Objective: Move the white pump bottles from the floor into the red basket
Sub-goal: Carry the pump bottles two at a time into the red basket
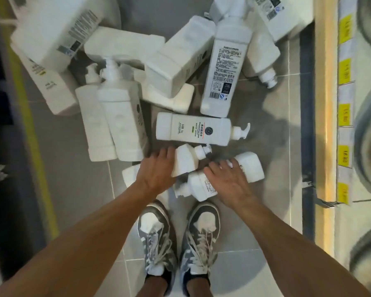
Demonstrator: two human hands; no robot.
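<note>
Many white pump bottles [124, 116] are lying scattered over the tiled floor [73, 189], just ahead of the person's grey shoes [156, 236]. The left hand [156, 170] is reaching down against a tilted bottle [185, 162] with its fingers stretched alongside. Its thumb is hidden, so I cannot tell whether its grip is closing on that bottle. The right hand [227, 181] is resting with fingers spread on a lying bottle [252, 168], its grip open. The tilted bottle is leaning on the lying one. A shelf edge with yellow tags [344, 116] is running along the right.
</note>
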